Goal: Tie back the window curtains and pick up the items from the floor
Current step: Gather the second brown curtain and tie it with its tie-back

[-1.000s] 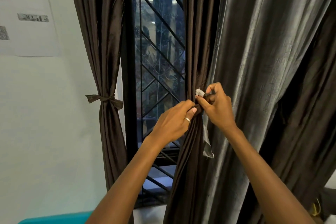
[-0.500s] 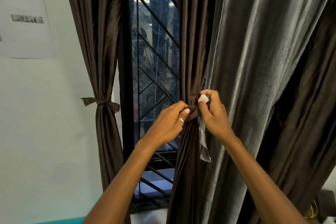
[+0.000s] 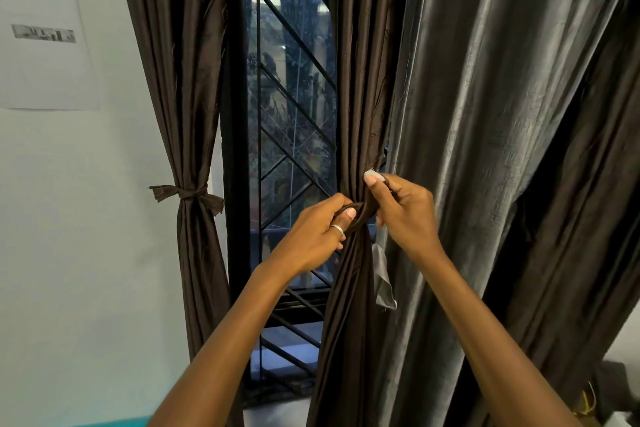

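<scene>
At the right edge of the window (image 3: 291,114), the left hand (image 3: 311,236) pinches one end of the tie band (image 3: 362,211) and the right hand (image 3: 405,215) curls round the other, apparently to cinch the gathered curtain (image 3: 356,97).

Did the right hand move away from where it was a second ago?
No. The right hand stays beside the middle curtain, just below the height of the knot on the left curtain, still pinching the tieback.
</scene>
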Available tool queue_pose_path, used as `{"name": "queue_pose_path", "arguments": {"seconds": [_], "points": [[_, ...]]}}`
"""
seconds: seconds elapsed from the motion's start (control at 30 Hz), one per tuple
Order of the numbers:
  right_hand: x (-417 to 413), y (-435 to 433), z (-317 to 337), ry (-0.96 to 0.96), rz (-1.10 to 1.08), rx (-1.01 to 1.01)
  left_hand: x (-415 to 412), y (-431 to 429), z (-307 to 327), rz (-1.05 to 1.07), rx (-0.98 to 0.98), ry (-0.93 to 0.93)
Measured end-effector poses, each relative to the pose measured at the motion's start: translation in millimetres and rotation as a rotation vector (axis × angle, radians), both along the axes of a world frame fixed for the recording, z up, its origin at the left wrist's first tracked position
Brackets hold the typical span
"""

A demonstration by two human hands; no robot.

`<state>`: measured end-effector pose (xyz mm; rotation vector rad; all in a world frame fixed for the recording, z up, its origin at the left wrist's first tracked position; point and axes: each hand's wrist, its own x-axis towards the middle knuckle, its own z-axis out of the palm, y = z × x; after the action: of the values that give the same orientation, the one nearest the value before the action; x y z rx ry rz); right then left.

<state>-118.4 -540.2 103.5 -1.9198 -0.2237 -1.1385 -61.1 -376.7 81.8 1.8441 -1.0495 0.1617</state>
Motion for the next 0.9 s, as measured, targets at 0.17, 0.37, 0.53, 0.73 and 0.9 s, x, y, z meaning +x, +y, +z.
{"name": "queue_pose_path", "arguments": {"seconds": [0.17,0.37,0.53,0.73,0.9], "points": [[-3,1,-9,0.065,0.073,-0.097,4,6,-1,-0.009,-0.005,0.002],[3,2,-7,0.108,-0.022,-0.153,5,11,-2,-0.007,-0.004,-0.023],[4,9,-4,0.109,-0.047,-0.1,3,12,-2,0.009,-0.008,-0.031],[10,7,-9,0.086,-0.044,-0.201,4,15,-1,0.025,-0.017,-0.02],[9,-2,-10,0.229,0.013,-0.481,7,15,-1,0.027,-0.033,0.007]]}}
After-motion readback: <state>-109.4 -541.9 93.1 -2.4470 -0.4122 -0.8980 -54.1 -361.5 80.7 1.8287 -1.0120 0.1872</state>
